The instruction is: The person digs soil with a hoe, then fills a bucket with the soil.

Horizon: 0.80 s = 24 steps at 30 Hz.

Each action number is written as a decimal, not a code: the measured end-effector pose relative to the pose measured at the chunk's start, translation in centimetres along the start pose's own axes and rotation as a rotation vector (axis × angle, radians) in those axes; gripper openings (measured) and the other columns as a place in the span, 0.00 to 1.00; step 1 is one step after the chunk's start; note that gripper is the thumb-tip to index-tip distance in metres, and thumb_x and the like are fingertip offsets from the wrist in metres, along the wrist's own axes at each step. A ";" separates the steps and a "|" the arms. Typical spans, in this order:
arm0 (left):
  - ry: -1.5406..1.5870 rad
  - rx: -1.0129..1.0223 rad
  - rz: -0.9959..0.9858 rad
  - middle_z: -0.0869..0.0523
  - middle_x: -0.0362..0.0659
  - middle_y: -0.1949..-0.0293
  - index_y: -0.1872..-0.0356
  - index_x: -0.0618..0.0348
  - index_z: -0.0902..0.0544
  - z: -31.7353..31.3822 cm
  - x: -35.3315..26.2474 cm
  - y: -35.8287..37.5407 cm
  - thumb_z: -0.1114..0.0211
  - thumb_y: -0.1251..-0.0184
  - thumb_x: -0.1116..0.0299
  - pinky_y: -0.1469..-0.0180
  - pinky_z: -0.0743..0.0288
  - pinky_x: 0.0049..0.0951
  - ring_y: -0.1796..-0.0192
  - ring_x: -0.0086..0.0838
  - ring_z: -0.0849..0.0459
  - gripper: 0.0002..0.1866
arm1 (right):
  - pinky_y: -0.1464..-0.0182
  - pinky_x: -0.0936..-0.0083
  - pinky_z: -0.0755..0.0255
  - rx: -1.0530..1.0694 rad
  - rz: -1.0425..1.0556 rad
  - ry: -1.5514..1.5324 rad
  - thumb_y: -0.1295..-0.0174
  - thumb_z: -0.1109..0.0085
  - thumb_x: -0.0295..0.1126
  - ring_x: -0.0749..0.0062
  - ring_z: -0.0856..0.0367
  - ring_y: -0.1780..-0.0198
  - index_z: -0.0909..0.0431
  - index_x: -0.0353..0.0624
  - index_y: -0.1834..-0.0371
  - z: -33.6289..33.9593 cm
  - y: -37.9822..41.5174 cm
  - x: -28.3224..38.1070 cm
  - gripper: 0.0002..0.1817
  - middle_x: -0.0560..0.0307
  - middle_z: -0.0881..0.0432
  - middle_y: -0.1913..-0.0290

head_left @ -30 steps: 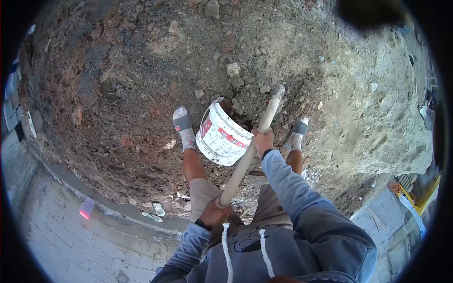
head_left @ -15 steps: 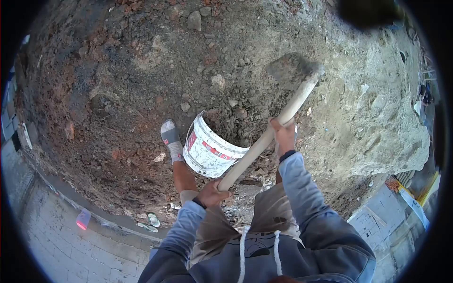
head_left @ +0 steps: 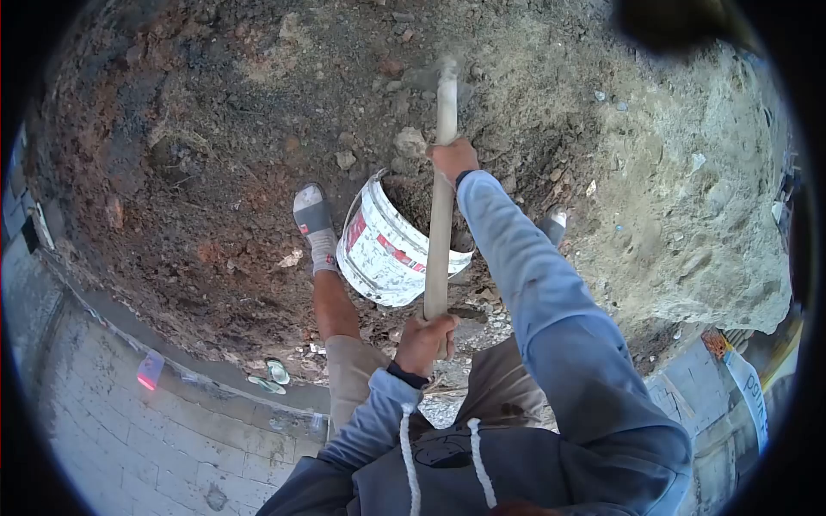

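Note:
A hoe with a thick, pale wooden handle stretches away from me, almost straight up the view. My left hand is closed round the handle's near end, by my thighs. Further along, my right hand wraps the upper handle. The hoe's head is blurred and can hardly be made out against the soil. Under the handle, between my feet, a white bucket with red markings lies tilted, its mouth facing away from me toward the dirt. Soil shows inside its mouth, partly hidden by the handle.
Loose dark soil with stones spreads ahead and left. A pale sandy mound rises at right. Behind on the left are a paved surface, a pair of sandals and a pink-bottomed container. A banner lies at far right.
The hoe has swung from the upper right to nearly straight ahead, its head now further out. My right hand moved forward and left, my left hand slightly right. The bucket has barely shifted.

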<state>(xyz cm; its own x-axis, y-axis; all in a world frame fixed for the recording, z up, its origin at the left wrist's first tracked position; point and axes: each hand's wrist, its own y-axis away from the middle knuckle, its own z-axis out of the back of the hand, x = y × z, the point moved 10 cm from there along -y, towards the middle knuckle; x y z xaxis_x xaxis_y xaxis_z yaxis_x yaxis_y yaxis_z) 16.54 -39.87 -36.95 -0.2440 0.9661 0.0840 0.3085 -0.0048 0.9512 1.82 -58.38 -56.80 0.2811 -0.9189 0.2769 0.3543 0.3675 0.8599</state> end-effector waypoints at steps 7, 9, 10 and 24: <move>-0.123 -0.177 0.004 0.26 0.40 0.82 0.70 0.63 0.26 2.2 -0.6 2.5 0.41 0.44 0.68 0.87 0.37 0.25 0.87 0.24 0.29 0.08 | 0.55 0.63 0.27 0.198 -0.172 -0.050 0.57 0.37 0.38 0.55 0.19 0.58 0.25 0.30 0.56 -5.1 0.6 -4.5 0.26 0.40 0.20 0.63; -0.043 -0.119 0.018 0.26 0.40 0.82 0.69 0.62 0.28 1.0 -0.2 2.0 0.41 0.43 0.68 0.88 0.38 0.25 0.87 0.23 0.29 0.08 | 0.64 0.61 0.27 0.049 -0.097 0.045 0.56 0.37 0.36 0.57 0.19 0.65 0.24 0.30 0.60 -4.1 -2.8 -6.2 0.23 0.45 0.20 0.69; -0.113 -0.084 -0.023 0.27 0.40 0.82 0.68 0.62 0.28 0.6 -0.5 2.4 0.40 0.42 0.67 0.88 0.38 0.25 0.87 0.23 0.29 0.09 | 0.65 0.62 0.28 0.062 -0.098 -0.099 0.56 0.38 0.36 0.58 0.20 0.67 0.24 0.31 0.62 -3.4 -1.3 -6.3 0.21 0.46 0.21 0.70; -0.540 -0.006 0.116 0.29 0.36 0.79 0.55 0.62 0.30 9.9 1.8 12.9 0.40 0.41 0.64 0.83 0.33 0.22 0.84 0.19 0.30 0.17 | 0.64 0.72 0.27 -0.209 -0.197 -0.440 0.58 0.36 0.35 0.66 0.21 0.70 0.24 0.32 0.62 -0.9 16.2 -8.9 0.21 0.49 0.20 0.67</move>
<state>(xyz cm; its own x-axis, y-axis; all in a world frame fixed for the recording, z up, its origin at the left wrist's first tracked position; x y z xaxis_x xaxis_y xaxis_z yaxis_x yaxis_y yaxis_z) 29.16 -35.67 -27.48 0.2977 0.9543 0.0256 0.2995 -0.1188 0.9467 5.81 -44.10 -45.76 -0.1941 -0.9303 0.3114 0.5453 0.1616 0.8225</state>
